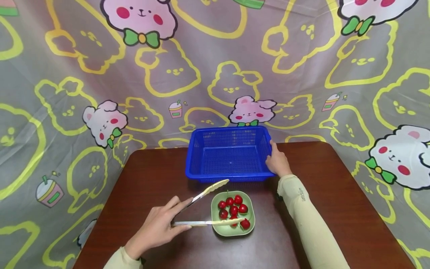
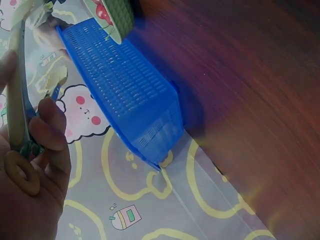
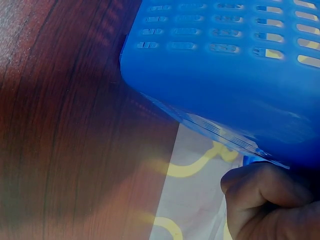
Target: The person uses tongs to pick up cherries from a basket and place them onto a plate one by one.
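Observation:
My left hand (image 1: 160,223) grips a pair of tongs (image 1: 201,223) with metal arms and cream-coloured tips, spread apart. One tip overlaps the cherries (image 1: 234,210) in the head view; the other points up toward the basket. Those red cherries lie in a square light-green dish (image 1: 248,231). Behind the dish stands a blue perforated plastic basket (image 1: 230,175), with nothing inside it. At its right side my right hand (image 1: 279,161) holds the rim, fingers curled over it. In the right wrist view, the curled fingers (image 3: 265,187) show beside the basket's wall (image 3: 210,75).
The brown wooden table (image 1: 322,209) carries the dish and basket. A patterned cloth (image 1: 208,82) with cartoon animals hangs close behind the table's back edge and along both sides.

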A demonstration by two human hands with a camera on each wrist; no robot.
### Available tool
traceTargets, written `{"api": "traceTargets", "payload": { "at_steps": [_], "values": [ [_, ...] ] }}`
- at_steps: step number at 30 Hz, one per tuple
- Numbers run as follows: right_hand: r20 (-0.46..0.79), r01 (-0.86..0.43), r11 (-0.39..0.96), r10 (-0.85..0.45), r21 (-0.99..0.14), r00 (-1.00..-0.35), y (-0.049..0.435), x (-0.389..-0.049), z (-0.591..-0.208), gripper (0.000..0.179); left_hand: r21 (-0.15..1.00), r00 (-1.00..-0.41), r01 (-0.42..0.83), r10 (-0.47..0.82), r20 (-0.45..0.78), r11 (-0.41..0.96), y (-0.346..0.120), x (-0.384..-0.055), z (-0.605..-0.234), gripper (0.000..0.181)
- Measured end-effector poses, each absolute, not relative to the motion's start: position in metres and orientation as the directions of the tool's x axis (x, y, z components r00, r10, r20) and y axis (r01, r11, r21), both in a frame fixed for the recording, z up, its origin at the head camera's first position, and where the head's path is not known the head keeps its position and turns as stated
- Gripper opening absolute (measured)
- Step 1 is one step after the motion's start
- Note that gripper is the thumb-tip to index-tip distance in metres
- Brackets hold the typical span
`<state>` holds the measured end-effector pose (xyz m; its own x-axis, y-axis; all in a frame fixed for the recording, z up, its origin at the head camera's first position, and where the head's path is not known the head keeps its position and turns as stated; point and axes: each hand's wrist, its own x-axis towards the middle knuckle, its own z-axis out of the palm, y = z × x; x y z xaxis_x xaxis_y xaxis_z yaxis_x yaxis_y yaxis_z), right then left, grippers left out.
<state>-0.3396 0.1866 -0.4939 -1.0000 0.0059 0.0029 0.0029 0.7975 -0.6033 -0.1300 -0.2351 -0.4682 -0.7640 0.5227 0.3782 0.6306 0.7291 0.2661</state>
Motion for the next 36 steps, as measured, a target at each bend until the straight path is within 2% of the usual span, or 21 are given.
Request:
{"api": "traceTargets", "payload": {
  "at_steps": [5,16,24,30,36],
  "values": [
    [-0.002,0.006,0.798,0.006,-0.603,-1.000,0.187,-0.339,-0.494,0.070,0.259,-0.778,0.599,0.473,0.413,0.758,-0.236,-0.134,-0.465,0.074],
    [0.000,0.004,0.797,0.005,-0.604,-1.000,0.186,-0.338,-0.494,0.070,0.340,-0.873,0.414,0.262,0.411,0.844,-0.246,-0.156,-0.461,0.075],
    [-0.001,0.006,0.794,0.007,-0.608,-1.000,0.188,-0.338,-0.491,0.070,0.346,-0.865,0.292,0.092,0.493,0.892,-0.256,-0.179,-0.463,0.076],
    [-0.003,0.002,0.795,0.000,-0.607,-1.000,0.187,-0.337,-0.491,0.070,0.420,-0.888,0.176,-0.041,0.458,0.890,-0.266,-0.193,-0.466,0.074],
    [-0.006,0.005,0.795,0.002,-0.606,-1.000,0.187,-0.337,-0.492,0.070,0.445,-0.899,0.086,-0.123,0.419,0.891,-0.278,-0.208,-0.472,0.075]
  ]
}}
